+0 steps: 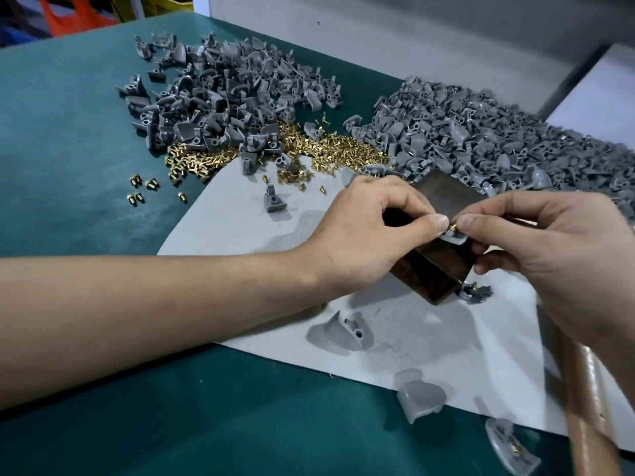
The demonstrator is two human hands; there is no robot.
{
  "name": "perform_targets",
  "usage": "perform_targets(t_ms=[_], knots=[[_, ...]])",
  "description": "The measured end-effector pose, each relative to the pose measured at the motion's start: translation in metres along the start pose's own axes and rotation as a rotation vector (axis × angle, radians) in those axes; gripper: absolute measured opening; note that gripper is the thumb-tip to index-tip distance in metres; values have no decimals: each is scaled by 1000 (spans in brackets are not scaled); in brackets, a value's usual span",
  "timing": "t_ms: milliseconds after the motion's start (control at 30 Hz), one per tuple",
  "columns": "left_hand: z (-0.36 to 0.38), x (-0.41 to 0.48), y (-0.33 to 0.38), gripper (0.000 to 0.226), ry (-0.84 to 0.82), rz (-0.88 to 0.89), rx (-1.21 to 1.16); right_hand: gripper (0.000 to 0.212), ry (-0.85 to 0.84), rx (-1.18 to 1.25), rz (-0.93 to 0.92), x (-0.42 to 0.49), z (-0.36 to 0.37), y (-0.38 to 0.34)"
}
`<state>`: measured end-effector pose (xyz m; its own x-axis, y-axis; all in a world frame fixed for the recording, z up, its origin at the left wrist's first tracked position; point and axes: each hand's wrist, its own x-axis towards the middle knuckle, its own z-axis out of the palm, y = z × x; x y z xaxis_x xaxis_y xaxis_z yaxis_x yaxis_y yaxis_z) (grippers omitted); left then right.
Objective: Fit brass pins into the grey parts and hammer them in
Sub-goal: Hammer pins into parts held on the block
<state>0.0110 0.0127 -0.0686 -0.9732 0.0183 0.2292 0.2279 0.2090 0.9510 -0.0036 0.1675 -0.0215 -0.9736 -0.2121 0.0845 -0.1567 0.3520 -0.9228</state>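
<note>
My left hand [374, 231] and my right hand [549, 242] meet over a dark metal block [443, 201] on the grey sheet. Between the two thumbs sits a small brass pin [453, 225], standing in a grey part [454, 239] that lies on the block. My left hand pinches the grey part, and my right thumb and forefinger pinch the pin. A wooden hammer handle [591, 407] runs from under my right hand to the lower right edge. Loose brass pins [330, 146] lie in a heap behind the sheet.
Two big heaps of grey parts lie at the back, one on the left [223, 91] and one on the right [481, 132]. Single grey parts [342, 331] are scattered on the grey sheet [240, 228] and the green table [86, 132]. A grey wall [412, 36] rises behind.
</note>
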Motion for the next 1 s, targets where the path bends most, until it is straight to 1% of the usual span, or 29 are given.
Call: perform_targets(t_ms=[233, 500, 700, 1000], knots=[[0, 0, 1, 8, -2, -5, 5, 17, -20, -21, 22, 3, -3, 0], [0, -1, 1, 9, -2, -17, -7, 14, -51, -64, 25, 5, -4, -3], [0, -1, 1, 10, 1, -9, -1, 20, -60, -54, 45, 4, -3, -6], [-1, -1, 1, 10, 1, -6, 1, 16, -74, -57, 59, 2, -2, -9]])
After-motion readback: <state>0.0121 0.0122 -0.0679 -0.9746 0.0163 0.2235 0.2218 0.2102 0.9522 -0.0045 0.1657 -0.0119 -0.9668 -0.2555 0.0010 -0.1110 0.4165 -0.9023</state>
